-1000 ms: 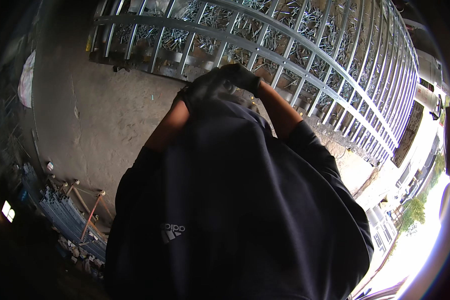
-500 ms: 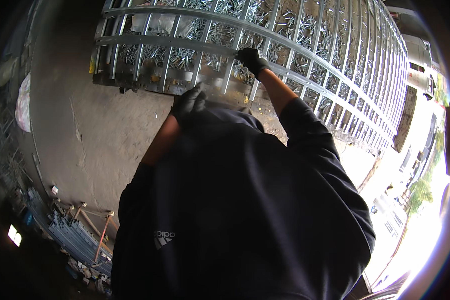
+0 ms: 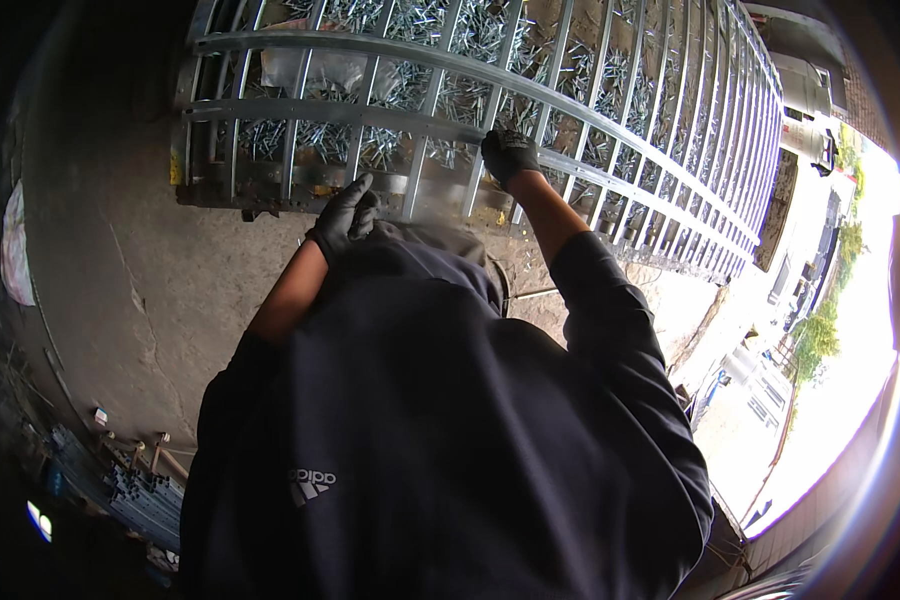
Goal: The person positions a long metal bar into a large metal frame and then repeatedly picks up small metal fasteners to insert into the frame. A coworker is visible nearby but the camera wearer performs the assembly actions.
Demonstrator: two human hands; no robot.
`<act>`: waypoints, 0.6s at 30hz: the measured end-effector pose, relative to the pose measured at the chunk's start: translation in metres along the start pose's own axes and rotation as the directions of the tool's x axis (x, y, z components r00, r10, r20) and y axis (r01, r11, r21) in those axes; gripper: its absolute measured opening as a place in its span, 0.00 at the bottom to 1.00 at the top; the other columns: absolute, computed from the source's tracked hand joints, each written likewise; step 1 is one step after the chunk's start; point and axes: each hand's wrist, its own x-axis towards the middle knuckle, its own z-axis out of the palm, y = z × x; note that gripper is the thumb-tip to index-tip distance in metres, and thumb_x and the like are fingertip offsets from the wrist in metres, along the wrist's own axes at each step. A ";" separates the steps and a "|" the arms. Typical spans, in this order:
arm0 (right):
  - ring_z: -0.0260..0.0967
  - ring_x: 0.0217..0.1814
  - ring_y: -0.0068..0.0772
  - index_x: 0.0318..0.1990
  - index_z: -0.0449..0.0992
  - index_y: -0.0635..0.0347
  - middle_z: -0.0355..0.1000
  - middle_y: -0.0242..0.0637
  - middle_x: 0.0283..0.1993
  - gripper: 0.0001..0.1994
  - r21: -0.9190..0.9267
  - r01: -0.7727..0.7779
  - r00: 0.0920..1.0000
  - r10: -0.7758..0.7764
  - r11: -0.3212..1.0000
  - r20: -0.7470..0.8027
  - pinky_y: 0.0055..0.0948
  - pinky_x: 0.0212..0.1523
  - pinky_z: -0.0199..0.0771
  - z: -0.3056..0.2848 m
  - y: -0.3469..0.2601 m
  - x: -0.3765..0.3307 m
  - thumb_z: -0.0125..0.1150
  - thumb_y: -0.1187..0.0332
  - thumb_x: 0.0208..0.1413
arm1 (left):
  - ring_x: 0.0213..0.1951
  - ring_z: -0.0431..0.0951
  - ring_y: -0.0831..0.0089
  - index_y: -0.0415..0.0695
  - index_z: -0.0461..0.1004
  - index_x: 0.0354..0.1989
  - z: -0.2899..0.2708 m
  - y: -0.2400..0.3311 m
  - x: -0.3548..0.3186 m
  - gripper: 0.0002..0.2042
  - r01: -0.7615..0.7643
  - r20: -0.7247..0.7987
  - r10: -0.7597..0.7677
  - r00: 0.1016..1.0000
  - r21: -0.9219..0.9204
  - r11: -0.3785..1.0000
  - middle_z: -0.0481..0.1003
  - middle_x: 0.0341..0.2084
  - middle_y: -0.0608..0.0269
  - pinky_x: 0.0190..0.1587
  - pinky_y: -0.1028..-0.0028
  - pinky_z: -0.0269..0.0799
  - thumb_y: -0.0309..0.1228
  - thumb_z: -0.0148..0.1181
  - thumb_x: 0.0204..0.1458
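Note:
A ladder-like metal frame (image 3: 425, 125) of long rails and many thin crossbars lies on a workbench (image 3: 300, 198) in the upper half of the head view. My right hand (image 3: 510, 155), in a black glove, is closed around the nearer long rail, just right of a crossbar. Also black-gloved, my left hand (image 3: 346, 215) is at the bench's near edge, below a crossbar end. Its fingers are apart and nothing shows in them; whether a fingertip touches the bar, I cannot tell.
Heaps of shiny screw-like fasteners (image 3: 380, 85) lie under the frame beside a pale plastic bag (image 3: 310, 68). Metal lengths (image 3: 140, 490) are stacked at lower left. A whitish sack (image 3: 16, 245) lies at far left. Bright open ground (image 3: 750, 400) is on the right.
The view has shifted, so the frame appears lower and farther left. My left hand has moved left along the bench edge. My right hand stays at the same crossbar, its fingers more curled.

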 end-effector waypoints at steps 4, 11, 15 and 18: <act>0.75 0.53 0.59 0.43 0.81 0.57 0.77 0.55 0.51 0.19 0.098 -0.209 0.969 0.192 0.973 0.154 0.53 0.53 0.74 -0.003 -0.009 0.016 0.47 0.55 0.59 | 0.08 0.59 0.80 0.48 0.72 0.27 0.004 0.003 0.006 0.25 0.054 -0.035 -0.053 0.998 0.045 0.997 0.64 0.10 0.73 0.11 0.78 0.51 0.59 0.57 0.59; 0.78 0.51 0.51 0.42 0.82 0.55 0.79 0.51 0.44 0.17 -0.002 -0.127 0.990 0.127 0.992 0.063 0.54 0.52 0.75 -0.001 -0.011 -0.007 0.46 0.60 0.62 | 0.08 0.58 0.81 0.49 0.71 0.27 0.001 0.002 0.009 0.22 0.009 -0.034 -0.008 0.999 0.020 1.000 0.63 0.10 0.73 0.11 0.79 0.51 0.56 0.56 0.62; 0.78 0.51 0.51 0.45 0.81 0.59 0.79 0.53 0.46 0.19 -0.056 0.005 0.990 0.003 0.998 0.141 0.51 0.50 0.76 -0.004 0.004 0.005 0.47 0.57 0.62 | 0.08 0.58 0.81 0.48 0.72 0.28 -0.002 -0.004 0.010 0.22 -0.028 -0.016 0.028 0.999 -0.027 0.999 0.64 0.11 0.72 0.12 0.79 0.52 0.55 0.56 0.62; 0.79 0.49 0.53 0.43 0.83 0.59 0.79 0.49 0.48 0.17 -0.105 0.191 0.929 -0.145 0.976 0.341 0.48 0.50 0.79 -0.017 0.017 0.027 0.48 0.61 0.62 | 0.08 0.57 0.82 0.48 0.73 0.27 0.004 -0.007 0.017 0.23 -0.025 -0.021 0.025 0.999 -0.021 0.999 0.63 0.10 0.73 0.11 0.79 0.50 0.56 0.57 0.61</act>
